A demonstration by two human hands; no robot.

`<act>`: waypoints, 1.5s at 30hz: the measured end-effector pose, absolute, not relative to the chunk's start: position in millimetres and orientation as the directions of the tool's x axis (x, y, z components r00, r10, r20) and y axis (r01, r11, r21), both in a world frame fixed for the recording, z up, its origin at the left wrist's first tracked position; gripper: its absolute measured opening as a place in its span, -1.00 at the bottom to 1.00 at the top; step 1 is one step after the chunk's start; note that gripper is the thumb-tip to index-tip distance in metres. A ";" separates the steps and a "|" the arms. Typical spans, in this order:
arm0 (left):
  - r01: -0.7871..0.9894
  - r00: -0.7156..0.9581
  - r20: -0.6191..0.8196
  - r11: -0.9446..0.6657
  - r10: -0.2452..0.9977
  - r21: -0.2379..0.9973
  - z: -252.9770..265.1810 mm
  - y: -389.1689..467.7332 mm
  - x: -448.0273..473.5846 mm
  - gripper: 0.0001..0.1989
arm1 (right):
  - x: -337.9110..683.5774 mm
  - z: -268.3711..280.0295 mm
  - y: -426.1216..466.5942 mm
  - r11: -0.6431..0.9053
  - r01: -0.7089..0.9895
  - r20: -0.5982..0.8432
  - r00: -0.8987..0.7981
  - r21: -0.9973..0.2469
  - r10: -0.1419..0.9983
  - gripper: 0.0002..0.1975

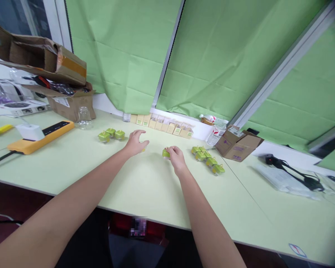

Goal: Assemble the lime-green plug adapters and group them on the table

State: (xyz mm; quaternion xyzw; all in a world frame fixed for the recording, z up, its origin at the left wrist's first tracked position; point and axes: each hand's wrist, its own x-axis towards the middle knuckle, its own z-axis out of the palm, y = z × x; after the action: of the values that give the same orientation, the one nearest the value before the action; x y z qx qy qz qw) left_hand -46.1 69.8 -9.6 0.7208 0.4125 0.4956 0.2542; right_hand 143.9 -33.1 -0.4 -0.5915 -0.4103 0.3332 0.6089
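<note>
My right hand (176, 158) pinches a small clear container with a green lid (165, 153) over the middle of the table. To its left, my left hand (135, 143) has thumb and fingers spread apart, low over the tabletop. A small yellowish bit (143, 149) shows just under its thumb, too small to name. Three similar green-lidded containers (104, 136) with loops on top stand left of my left hand. Several more green-lidded containers (200, 156) are grouped to the right of my right hand.
Small kraft boxes (163, 124) line the table's back edge. An orange power strip (41, 137), a clear jar (84, 118) and stacked cardboard boxes (69, 106) occupy the left. On the right are an open carton (237, 144), plastic bags (281, 180) and a black cable (293, 171).
</note>
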 end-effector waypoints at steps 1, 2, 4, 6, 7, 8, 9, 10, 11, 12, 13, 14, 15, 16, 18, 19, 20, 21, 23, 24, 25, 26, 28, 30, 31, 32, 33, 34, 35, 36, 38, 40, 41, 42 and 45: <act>0.366 0.209 0.450 -0.496 0.868 0.787 -13.9 74.1 -49.5 -0.45 | 144.4 -0.5 -33.1 0.093 0.089 0.124 0.453 -0.992 0.883 -0.78; 0.377 0.247 0.394 -0.463 0.885 0.802 -18.1 77.2 -51.9 -0.39 | 144.9 -0.7 -33.0 0.107 0.096 0.140 0.462 -0.990 0.876 -0.76; 0.358 0.338 0.313 -0.429 0.887 0.829 -24.7 78.9 -53.9 -0.30 | 146.0 -0.7 -32.9 0.132 0.115 0.171 0.484 -0.985 0.858 -0.73; 0.294 0.421 0.276 -0.418 0.864 0.860 -28.1 75.0 -52.2 -0.29 | 146.5 -0.6 -32.7 0.160 0.139 0.209 0.496 -0.977 0.843 -0.70; 0.251 0.455 0.271 -0.415 0.848 0.875 -28.8 71.3 -50.1 -0.29 | 146.3 -0.4 -32.7 0.177 0.150 0.229 0.492 -0.973 0.840 -0.69; 0.205 0.488 0.271 -0.411 0.829 0.888 -29.0 66.7 -47.2 -0.30 | 145.7 -0.2 -32.8 0.198 0.157 0.250 0.479 -0.967 0.841 -0.67; 0.158 0.520 0.277 -0.410 0.808 0.898 -29.1 61.5 -43.7 -0.31 | 144.7 -0.2 -32.9 0.223 0.163 0.274 0.457 -0.961 0.846 -0.66; 0.112 0.553 0.286 -0.410 0.783 0.905 -29.0 56.1 -39.6 -0.32 | 143.3 -0.2 -33.1 0.248 0.172 0.299 0.429 -0.953 0.852 -0.65; 0.066 0.590 0.297 -0.411 0.751 0.909 -29.1 50.8 -35.2 -0.34 | 141.7 -0.4 -33.4 0.273 0.184 0.325 0.401 -0.944 0.856 -0.65; 0.019 0.624 0.309 -0.409 0.718 0.912 -29.3 45.9 -30.8 -0.36 | 140.0 -0.8 -33.7 0.296 0.199 0.351 0.375 -0.934 0.858 -0.65; -0.028 0.658 0.319 -0.402 0.682 0.915 -29.8 41.7 -26.5 -0.38 | 138.3 -1.3 -34.2 0.314 0.215 0.373 0.349 -0.925 0.860 -0.66; -0.069 0.688 0.327 -0.390 0.648 0.918 -30.4 38.3 -22.6 -0.40 | 136.8 -2.0 -34.6 0.325 0.230 0.388 0.325 -0.917 0.862 -0.67; -0.109 0.709 0.336 -0.375 0.620 0.921 -31.2 35.8 -19.2 -0.39 | 135.6 -2.9 -35.0 0.332 0.241 0.396 0.304 -0.912 0.867 -0.69; -0.147 0.723 0.346 -0.356 0.598 0.923 -32.0 34.2 -16.6 -0.38 | 134.7 -3.9 -35.4 0.336 0.246 0.399 0.284 -0.909 0.872 -0.70; -0.205 0.733 0.363 -0.321 0.575 0.925 -33.2 32.8 -13.5 -0.34 | 134.2 -6.0 -35.6 0.335 0.249 0.395 0.252 -0.909 0.884 -0.71; -0.221 0.733 0.367 -0.310 0.573 0.925 -33.4 32.6 -12.9 -0.33 | 134.4 -7.2 -35.4 0.334 0.254 0.394 0.243 -0.908 0.886 -0.71; -0.225 0.734 0.366 -0.304 0.572 0.926 -33.5 32.5 -12.8 -0.32 | 134.8 -8.5 -35.0 0.332 0.264 0.395 0.236 -0.905 0.888 -0.71; -0.219 0.731 0.363 -0.306 0.577 0.927 -33.3 32.5 -13.0 -0.32 | 135.2 -9.8 -34.4 0.330 0.279 0.396 0.229 -0.902 0.889 -0.71; -0.188 0.723 0.352 -0.321 0.594 0.928 -32.7 32.2 -14.0 -0.32 | 136.1 -12.7 -33.3 0.325 0.316 0.400 0.211 -0.891 0.892 -0.71; -0.171 0.720 0.347 -0.332 0.600 0.928 -32.5 32.1 -14.5 -0.32 | 136.5 -14.3 -32.7 0.323 0.336 0.402 0.199 -0.885 0.894 -0.71; -0.155 0.719 0.343 -0.342 0.604 0.927 -32.3 32.2 -15.0 -0.31 | 136.9 -16.0 -32.3 0.318 0.355 0.400 0.187 -0.879 0.897 -0.72; -0.144 0.720 0.342 -0.352 0.604 0.925 -32.4 32.4 -15.3 -0.31 | 137.2 -17.7 -32.0 0.313 0.370 0.397 0.176 -0.875 0.901 -0.72; -0.130 0.726 0.341 -0.369 0.596 0.920 -33.1 33.3 -15.4 -0.31 | 138.0 -21.3 -31.5 0.304 0.390 0.388 0.155 -0.869 0.909 -0.73; -0.120 0.727 0.343 -0.382 0.595 0.916 -34.3 34.6 -15.1 -0.31 | 138.8 -24.5 -31.2 0.298 0.401 0.379 0.139 -0.866 0.915 -0.73; -0.114 0.725 0.344 -0.389 0.597 0.914 -34.9 35.1 -14.8 -0.32 | 139.3 -25.7 -31.0 0.294 0.405 0.375 0.134 -0.866 0.917 -0.72; -0.108 0.721 0.346 -0.395 0.601 0.912 -35.3 35.5 -14.6 -0.33 | 139.8 -26.6 -30.8 0.289 0.410 0.370 0.132 -0.865 0.920 -0.71; -0.104 0.717 0.347 -0.400 0.604 0.911 -35.5 35.8 -14.4 -0.34 | 140.4 -27.1 -30.6 0.281 0.414 0.362 0.132 -0.866 0.923 -0.71; -0.101 0.715 0.348 -0.402 0.607 0.910 -35.5 35.8 -14.3 -0.36 | 141.0 -27.2 -30.4 0.271 0.417 0.354 0.135 -0.868 0.926 -0.70; -0.100 0.714 0.348 -0.403 0.608 0.910 -35.3 35.8 -14.3 -0.39 | 141.6 -27.0 -30.3 0.262 0.421 0.345 0.133 -0.869 0.929 -0.70; -0.100 0.717 0.345 -0.401 0.606 0.911 -34.9 35.7 -14.6 -0.42 | 142.3 -26.6 -30.1 0.256 0.425 0.338 0.129 -0.868 0.932 -0.70; -0.093 0.711 0.335 -0.390 0.618 0.916 -33.5 35.8 -15.5 -0.47 | 143.5 -25.5 -29.8 0.246 0.422 0.319 0.111 -0.872 0.941 -0.70; -0.072 0.685 0.322 -0.379 0.653 0.923 -31.4 36.7 -16.9 -0.49 | 144.5 -24.4 -29.6 0.234 0.408 0.294 0.090 -0.882 0.952 -0.71; -0.059 0.669 0.315 -0.374 0.673 0.926 -30.2 37.4 -17.6 -0.49 | 144.8 -23.8 -29.7 0.226 0.406 0.281 0.081 -0.885 0.956 -0.71; -0.046 0.652 0.309 -0.370 0.693 0.928 -28.9 38.2 -18.3 -0.50 | 145.0 -23.0 -30.1 0.219 0.415 0.274 0.078 -0.883 0.959 -0.71; -0.005 0.607 0.297 -0.370 0.738 0.929 -25.9 41.2 -19.6 -0.54 | 146.0 -18.6 -33.3 0.201 0.545 0.297 0.093 -0.814 0.950 -0.74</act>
State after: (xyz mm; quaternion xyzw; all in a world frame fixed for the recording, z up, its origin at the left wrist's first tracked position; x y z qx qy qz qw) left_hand -19.6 41.2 -25.9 0.7411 0.2472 0.3682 0.5040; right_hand 146.0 -33.3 -18.6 -0.5898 -0.6341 0.2272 0.4456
